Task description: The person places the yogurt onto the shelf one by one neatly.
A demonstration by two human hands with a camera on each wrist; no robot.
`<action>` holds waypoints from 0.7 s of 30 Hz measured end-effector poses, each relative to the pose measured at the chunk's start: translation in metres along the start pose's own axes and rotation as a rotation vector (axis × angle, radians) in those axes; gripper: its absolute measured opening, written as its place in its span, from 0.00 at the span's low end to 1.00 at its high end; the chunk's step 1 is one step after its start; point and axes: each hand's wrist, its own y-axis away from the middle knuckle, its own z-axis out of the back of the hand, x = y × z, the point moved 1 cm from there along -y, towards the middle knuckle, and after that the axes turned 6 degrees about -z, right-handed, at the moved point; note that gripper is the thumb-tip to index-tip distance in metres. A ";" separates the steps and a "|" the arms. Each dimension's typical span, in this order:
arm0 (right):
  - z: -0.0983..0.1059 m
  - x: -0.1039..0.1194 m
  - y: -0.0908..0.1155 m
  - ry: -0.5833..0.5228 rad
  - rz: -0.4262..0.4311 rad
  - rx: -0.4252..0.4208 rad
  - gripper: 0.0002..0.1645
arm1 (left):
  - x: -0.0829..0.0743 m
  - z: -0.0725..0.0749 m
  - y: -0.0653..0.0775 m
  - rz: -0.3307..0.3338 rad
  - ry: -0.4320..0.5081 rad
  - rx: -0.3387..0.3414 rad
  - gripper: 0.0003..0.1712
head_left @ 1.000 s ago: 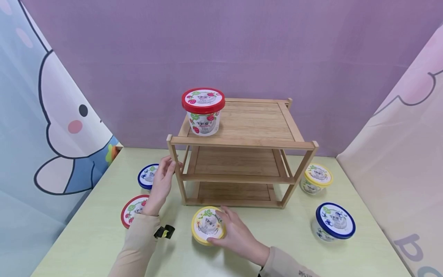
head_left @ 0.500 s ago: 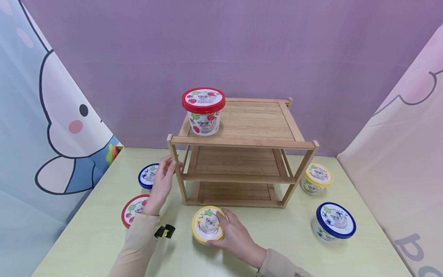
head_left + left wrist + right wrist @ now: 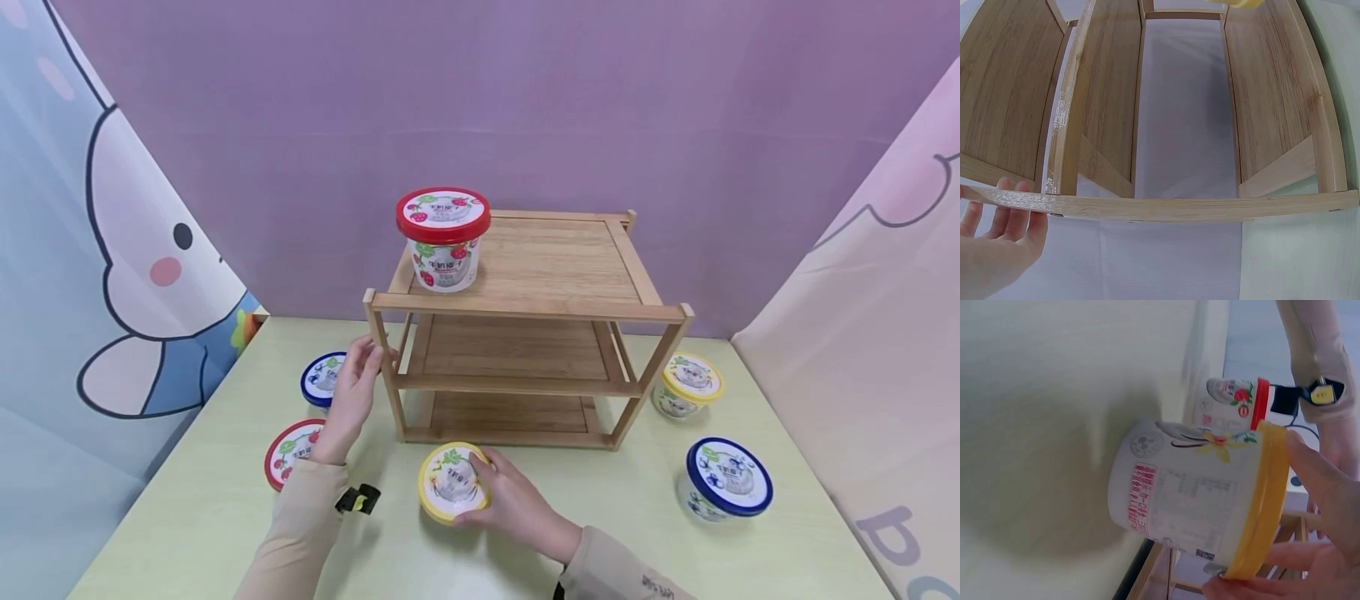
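Note:
My right hand (image 3: 517, 507) grips the lid rim of a white tub with a yellow lid (image 3: 453, 483), thumb on one side and fingers on the other. Vanilla flowers are printed on this yellow-lidded tub (image 3: 1191, 487), held close over the table before the rack. My left hand (image 3: 356, 392) holds the front left post of a three-tier wooden shelf rack (image 3: 555, 310). In the left wrist view, the fingers (image 3: 1019, 219) wrap around that post (image 3: 1197, 208). A raspberry-printed tub with a red lid (image 3: 444, 242) stands on the top tier, at the left.
Beside my left arm stand a blue-lidded tub (image 3: 321, 379) and a red-lidded tub (image 3: 294, 454), both partly covered. To the right of the rack are another yellow-lidded tub (image 3: 686, 387) and a blue-lidded tub (image 3: 723, 479). A purple curtain (image 3: 525, 100) hangs behind.
The yellow-lidded tub and my right hand have shifted very slightly toward the rack. My left hand keeps its place on the post.

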 end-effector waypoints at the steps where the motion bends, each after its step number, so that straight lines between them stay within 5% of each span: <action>1: 0.002 -0.001 -0.001 -0.011 -0.005 0.023 0.51 | 0.000 0.000 0.000 0.003 -0.003 0.003 0.21; 13: 0.018 -0.013 -0.021 -0.136 -0.015 0.292 0.52 | 0.001 0.002 0.000 0.015 -0.014 0.011 0.22; 21: 0.025 -0.016 -0.029 -0.105 0.021 0.338 0.50 | 0.002 0.001 0.000 0.011 -0.014 0.002 0.22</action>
